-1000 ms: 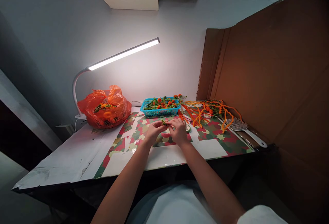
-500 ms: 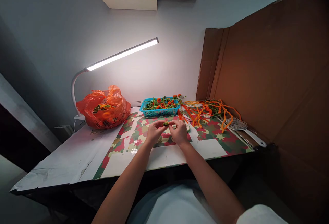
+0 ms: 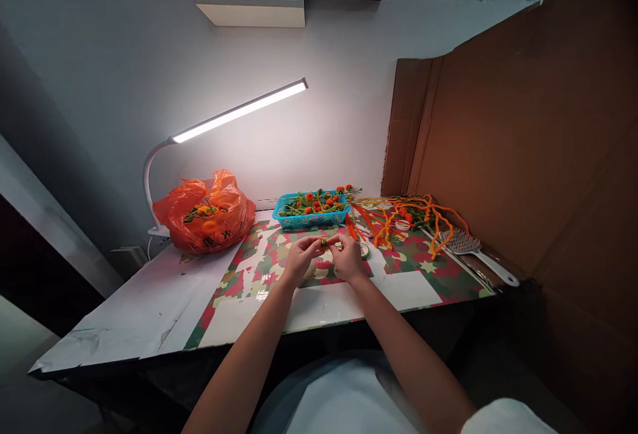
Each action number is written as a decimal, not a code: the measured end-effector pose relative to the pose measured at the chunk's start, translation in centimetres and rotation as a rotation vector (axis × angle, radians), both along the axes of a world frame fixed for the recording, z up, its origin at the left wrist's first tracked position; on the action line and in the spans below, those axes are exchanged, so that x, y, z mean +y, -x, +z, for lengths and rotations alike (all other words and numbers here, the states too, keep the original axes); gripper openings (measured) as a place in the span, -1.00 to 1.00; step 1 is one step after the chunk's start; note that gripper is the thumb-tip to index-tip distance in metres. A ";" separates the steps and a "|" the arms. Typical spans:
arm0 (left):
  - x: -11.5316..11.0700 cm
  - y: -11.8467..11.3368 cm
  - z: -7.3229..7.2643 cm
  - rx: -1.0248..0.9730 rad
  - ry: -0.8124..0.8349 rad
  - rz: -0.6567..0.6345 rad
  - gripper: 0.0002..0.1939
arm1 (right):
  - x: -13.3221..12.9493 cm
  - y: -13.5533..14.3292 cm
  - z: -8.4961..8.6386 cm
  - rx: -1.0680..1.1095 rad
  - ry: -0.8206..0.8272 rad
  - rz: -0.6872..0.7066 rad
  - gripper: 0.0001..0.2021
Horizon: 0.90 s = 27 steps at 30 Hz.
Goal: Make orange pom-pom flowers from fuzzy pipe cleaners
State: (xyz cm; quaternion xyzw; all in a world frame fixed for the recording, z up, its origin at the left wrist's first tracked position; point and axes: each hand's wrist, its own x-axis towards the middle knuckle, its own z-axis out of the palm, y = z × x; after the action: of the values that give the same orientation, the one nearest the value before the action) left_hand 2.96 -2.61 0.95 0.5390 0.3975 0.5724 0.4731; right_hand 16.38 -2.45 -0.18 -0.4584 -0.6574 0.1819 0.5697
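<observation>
From where I stand, the change of the last second is small and all at the fingertips: the green piece (image 3: 323, 242), which showed as a longer, slanting sliver, now looks like a compact yellowish-green bit, while the left hand (image 3: 299, 258) and right hand (image 3: 347, 258) have barely shifted. I take that to mean the piece is being turned or shaped, so the work is still at a fine, two-handed stage. Both hands are pinched narrow, thumbs and forefingers meeting on it from either side, just above the counter (image 3: 124, 308) and in front of the blue basket (image 3: 312, 222). The basket with its orange pompom flowers (image 3: 308, 210), the orange plastic bag (image 3: 219, 221) and the orange fuzzy stems (image 3: 435, 252) lie as they did. Much is hard to make out: the piece is tiny and mostly covered by fingers, so I can't tell whether it is a leaf, a bud or a wrapped stem end. The lower fingers are curled out of sight, the right hand partly hides the tape roll (image 3: 365, 251), the bag's folds blur its contents, and the wall shelf (image 3: 252, 14) is cut off above.
</observation>
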 end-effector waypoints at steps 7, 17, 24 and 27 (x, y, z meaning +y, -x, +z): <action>-0.2 -0.1 0.2 -0.082 0.115 0.068 -0.58 | 0.0 0.1 -0.1 -0.026 -0.103 -0.059 -0.84; 0.0 0.2 0.1 -0.138 0.232 -0.044 -0.59 | -0.3 0.2 0.1 -0.109 -0.146 -0.077 -0.84; 0.3 0.2 0.0 -0.106 0.174 -0.031 -0.64 | 0.1 0.3 0.0 0.164 0.018 0.031 -0.89; 0.3 0.2 0.0 -0.055 0.124 -0.029 -0.64 | 0.1 0.4 0.3 0.294 0.097 0.087 -0.91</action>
State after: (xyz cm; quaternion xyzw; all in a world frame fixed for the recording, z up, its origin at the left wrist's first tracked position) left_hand 2.74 -2.28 0.94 0.4983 0.4112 0.5547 0.5244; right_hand 15.94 -2.37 0.08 -0.4249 -0.5767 0.3032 0.6284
